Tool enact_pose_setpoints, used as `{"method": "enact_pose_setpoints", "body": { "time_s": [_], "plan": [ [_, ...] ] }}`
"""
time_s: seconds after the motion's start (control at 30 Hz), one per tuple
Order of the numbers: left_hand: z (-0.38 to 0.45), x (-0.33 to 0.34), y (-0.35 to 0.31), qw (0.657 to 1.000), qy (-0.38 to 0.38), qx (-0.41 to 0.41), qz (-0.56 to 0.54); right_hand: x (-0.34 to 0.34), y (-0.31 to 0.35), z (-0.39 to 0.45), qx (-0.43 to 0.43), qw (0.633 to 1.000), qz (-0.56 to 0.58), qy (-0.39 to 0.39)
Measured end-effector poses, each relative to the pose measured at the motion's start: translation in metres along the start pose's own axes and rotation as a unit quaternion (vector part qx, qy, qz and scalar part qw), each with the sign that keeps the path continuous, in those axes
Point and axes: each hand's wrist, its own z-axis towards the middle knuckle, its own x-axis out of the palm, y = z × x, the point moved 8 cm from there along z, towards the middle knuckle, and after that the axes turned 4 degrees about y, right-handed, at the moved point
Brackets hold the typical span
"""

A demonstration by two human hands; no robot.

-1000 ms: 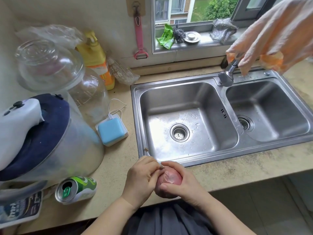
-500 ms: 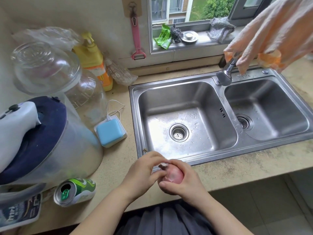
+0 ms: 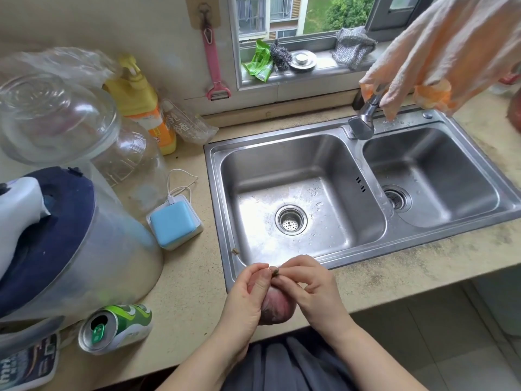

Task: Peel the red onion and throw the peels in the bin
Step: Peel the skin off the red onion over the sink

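The red onion (image 3: 277, 309) is held over the counter's front edge, just in front of the sink (image 3: 225, 249). Its purple skin shows between both hands. My left hand (image 3: 246, 292) grips the onion from the left, with the thumb lying along its side. From the right, my right hand (image 3: 313, 292) reaches over the top, and its fingertips pinch the dry brown tip (image 3: 275, 273) of the onion. Most of the onion is hidden by my fingers. No bin is in view.
A double steel sink with a tap (image 3: 362, 122) fills the middle. At the left stand a large water dispenser (image 3: 70, 249), a glass jar (image 3: 56, 119), a blue charger (image 3: 174, 221) and a green can (image 3: 115, 328) lying on its side. A small peel scrap (image 3: 234, 251) lies on the sink rim.
My right hand has shifted from cupping the onion to pinching its tip from above. My left hand now grips the onion's side. The onion sits lower between the hands.
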Motion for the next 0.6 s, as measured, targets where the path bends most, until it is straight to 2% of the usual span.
{"method": "enact_pose_setpoints", "body": {
  "time_s": [0.1,0.2,0.3,0.4,0.5,0.6],
  "plan": [
    [0.001,0.003,0.000,1.000,0.001,0.005,0.016,-0.009,0.010,-0.003,-0.066,0.994,-0.082,-0.031],
    [0.001,0.009,-0.002,1.000,0.005,-0.005,0.003,-0.015,0.024,-0.007,-0.133,0.962,-0.224,-0.077],
    [0.002,0.018,-0.006,0.999,0.023,-0.017,-0.015,-0.022,0.031,-0.007,-0.139,0.934,-0.312,-0.108],
    [0.001,0.029,-0.006,0.998,0.053,-0.027,-0.028,-0.032,0.020,-0.004,-0.094,0.955,-0.262,-0.100],
    [-0.001,0.037,-0.002,0.994,0.083,-0.058,-0.049,-0.047,-0.011,-0.002,0.017,0.986,-0.126,-0.107],
    [-0.002,0.042,0.005,0.985,0.111,-0.107,-0.082,-0.061,-0.047,-0.004,0.135,0.983,-0.041,-0.122]
  ]
}}
